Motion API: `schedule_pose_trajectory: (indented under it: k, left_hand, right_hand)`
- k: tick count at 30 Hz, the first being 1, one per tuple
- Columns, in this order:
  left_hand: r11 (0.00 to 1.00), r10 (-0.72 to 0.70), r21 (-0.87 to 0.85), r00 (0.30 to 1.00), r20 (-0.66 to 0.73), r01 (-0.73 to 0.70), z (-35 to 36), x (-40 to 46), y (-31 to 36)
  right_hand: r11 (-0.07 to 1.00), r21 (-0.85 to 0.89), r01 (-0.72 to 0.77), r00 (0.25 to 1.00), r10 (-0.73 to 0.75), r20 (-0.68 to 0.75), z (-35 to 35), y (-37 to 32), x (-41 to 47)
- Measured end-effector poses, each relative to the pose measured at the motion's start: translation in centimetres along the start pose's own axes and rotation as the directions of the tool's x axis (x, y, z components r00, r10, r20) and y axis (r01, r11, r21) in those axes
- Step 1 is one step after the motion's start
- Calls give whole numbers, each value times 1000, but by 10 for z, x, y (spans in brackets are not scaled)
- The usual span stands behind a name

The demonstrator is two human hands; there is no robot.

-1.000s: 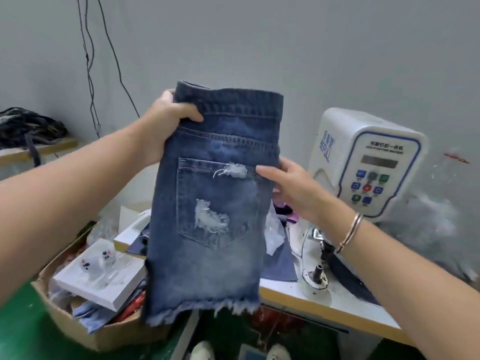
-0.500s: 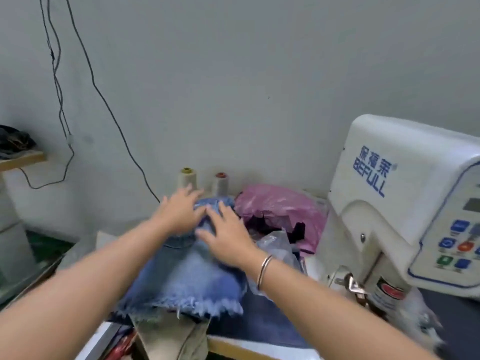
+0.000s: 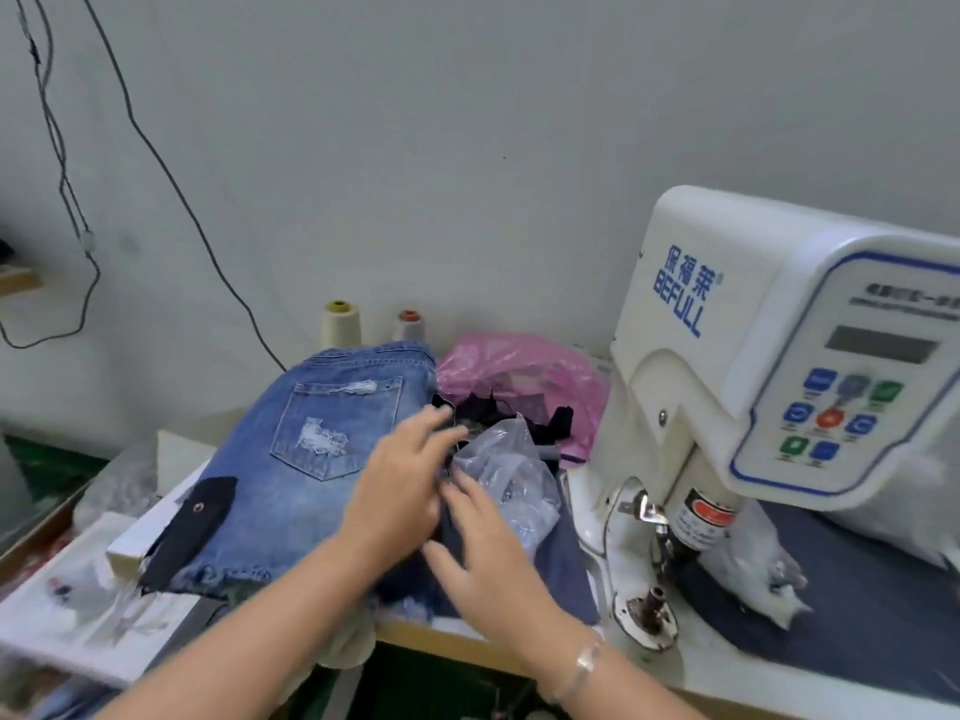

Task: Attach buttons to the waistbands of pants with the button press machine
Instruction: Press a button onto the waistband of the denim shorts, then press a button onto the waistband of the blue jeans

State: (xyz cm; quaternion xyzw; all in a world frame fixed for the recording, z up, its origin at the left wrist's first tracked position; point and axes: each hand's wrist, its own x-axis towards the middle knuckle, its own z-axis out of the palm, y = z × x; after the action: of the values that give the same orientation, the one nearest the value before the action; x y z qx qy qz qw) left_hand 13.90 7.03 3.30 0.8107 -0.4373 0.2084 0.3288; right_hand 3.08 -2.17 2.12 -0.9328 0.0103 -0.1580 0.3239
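Denim shorts [image 3: 311, 459] lay on the tabletop [image 3: 519, 662]. Both hands [image 3: 400, 491] (fingers straight, blurred) touched dark cloth [image 3: 566, 569] at their four o'clock; plastic bags [image 3: 509, 475] crowded the press machine [image 3: 753, 366].

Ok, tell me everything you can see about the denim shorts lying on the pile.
The denim shorts are faded blue denim, lying flat, back side up, on the stack left of the press machine. The waistband points toward the wall; the frayed hem faces the person. One back pocket shows two ripped white patches. A dark fabric piece with a small metal button lies over their lower left edge. The left hand hovers beside their right edge; contact is unclear.
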Motion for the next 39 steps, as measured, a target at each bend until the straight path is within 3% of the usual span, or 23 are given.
schedule_pose_trajectory:
  k: [3, 6, 12, 14, 17, 23, 26, 32, 39]
  left_hand:
    - [986, 137, -104, 990, 25, -134, 26, -31, 45]
    - [986, 128, -116, 989, 70, -120, 56, -59, 71]
    - [976, -215, -42, 977, 15, 215, 80, -85, 74]
    - [958, -285, -36, 958, 15, 286, 81, -83, 77]
    - [941, -335, -41, 942, 37, 336, 82, -80, 78]
    - [965, -242, 120, 967, 79, 232, 85, -82, 76]
    - [963, -242, 140, 966, 89, 228, 88, -83, 73]
    - [972, -171, 170, 983, 59, 159, 90, -83, 70]
    - [966, -159, 216, 984, 77, 139, 87, -82, 72]
  right_hand:
    - [999, -18, -47, 996, 45, -76, -28, 29, -58]
    - [998, 17, -68, 988, 70, -137, -45, 44, -89]
    - [990, -77, -120, 984, 109, -138, -57, 47, -66]
    - [975, -170, -141, 988, 128, -85, -59, 49, -37]
    - [884, -448, -133, 989, 151, 4, -56, 56, 4]
    - [699, -694, -171, 931, 345, 118, -25, 64, 49]
    - [723, -640, -261, 931, 365, 32, -12, 73, 52]
    - [772, -572, -276, 952, 300, -55, -12, 77, 53]
    - [825, -420, -377, 915, 403, -27, -17, 79, 49]
